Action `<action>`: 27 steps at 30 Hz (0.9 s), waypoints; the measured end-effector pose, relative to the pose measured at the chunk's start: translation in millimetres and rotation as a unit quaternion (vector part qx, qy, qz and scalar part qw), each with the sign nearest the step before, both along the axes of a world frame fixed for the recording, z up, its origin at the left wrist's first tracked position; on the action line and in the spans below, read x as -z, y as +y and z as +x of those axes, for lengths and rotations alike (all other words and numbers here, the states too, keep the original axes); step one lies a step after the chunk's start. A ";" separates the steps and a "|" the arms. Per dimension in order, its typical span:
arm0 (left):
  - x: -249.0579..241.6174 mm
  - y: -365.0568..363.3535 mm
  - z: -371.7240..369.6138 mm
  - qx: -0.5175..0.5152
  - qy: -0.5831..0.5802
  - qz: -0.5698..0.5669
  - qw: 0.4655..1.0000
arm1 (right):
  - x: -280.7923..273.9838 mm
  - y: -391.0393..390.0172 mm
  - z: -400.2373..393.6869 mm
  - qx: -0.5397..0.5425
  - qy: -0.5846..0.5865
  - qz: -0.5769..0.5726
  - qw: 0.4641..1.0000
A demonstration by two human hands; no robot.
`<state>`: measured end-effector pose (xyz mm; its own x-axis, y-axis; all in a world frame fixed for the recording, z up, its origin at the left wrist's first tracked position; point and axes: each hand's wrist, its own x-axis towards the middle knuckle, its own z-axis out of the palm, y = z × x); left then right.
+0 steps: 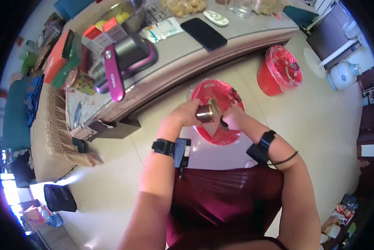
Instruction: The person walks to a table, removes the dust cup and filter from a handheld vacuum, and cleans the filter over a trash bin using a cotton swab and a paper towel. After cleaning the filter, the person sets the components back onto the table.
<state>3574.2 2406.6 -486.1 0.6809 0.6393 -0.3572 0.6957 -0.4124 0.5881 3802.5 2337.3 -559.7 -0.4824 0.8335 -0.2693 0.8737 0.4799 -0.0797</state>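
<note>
My left hand [188,113] is closed around a dark metallic cylinder [204,113] with a gold-coloured rim, its end pointing right. Just to the right, my right hand [234,117] is closed on a small black object [224,122], mostly hidden by the fingers. Both hands are over a red bin [218,139] lined with a clear bag. Between them, a pale pointed piece and a green-and-white strip [214,106] show in the bin; whether either hand touches them is unclear.
Ahead stands a table [170,52] with a black phone [204,33], a white remote [215,18], a purple-and-grey handheld vacuum [113,75] and boxes. A second red bin [269,77] stands on the floor at right. A covered sofa [49,137] is at left.
</note>
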 end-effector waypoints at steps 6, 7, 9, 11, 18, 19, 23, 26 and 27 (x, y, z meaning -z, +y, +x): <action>-5.4 -2.0 -0.8 -0.010 -0.008 -0.030 0.999 | -2.8 2.7 -0.7 -0.028 -0.052 -0.022 0.998; -7.4 -2.7 -1.0 -0.012 -0.008 -0.032 0.999 | 2.4 4.3 -1.2 -0.036 -0.036 -0.032 0.998; -12.9 -3.7 -0.4 -0.013 -0.008 -0.037 0.999 | 5.2 0.9 0.2 -0.033 -0.094 -0.066 0.993; -9.4 -1.6 -1.5 -0.002 -0.007 -0.022 1.000 | 2.6 1.3 1.1 -0.010 -0.084 -0.068 0.994; -11.5 -5.9 -0.6 -0.012 -0.004 -0.026 1.000 | -23.2 6.8 0.7 0.054 -0.056 -0.105 0.991; -8.4 -6.1 -1.1 -0.013 -0.011 -0.021 1.000 | -27.3 7.2 2.8 0.074 -0.006 -0.099 0.992; -7.1 -5.0 -0.3 -0.019 -0.048 0.002 0.999 | -43.4 17.3 23.2 0.177 0.149 -0.094 0.968; -6.9 -2.9 -1.5 -0.050 -0.103 0.024 0.993 | -39.5 20.1 42.8 0.267 0.341 -0.159 0.887; -12.7 -2.4 -1.3 -0.063 -0.121 0.023 0.990 | -40.3 18.0 46.6 0.295 0.386 -0.178 0.856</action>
<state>3573.0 2404.1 -473.5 0.6564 0.7369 -0.1618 0.5845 -0.3612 0.7266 3849.1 2355.3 -519.4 -0.1552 0.9250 -0.3469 0.5762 -0.2005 -0.7923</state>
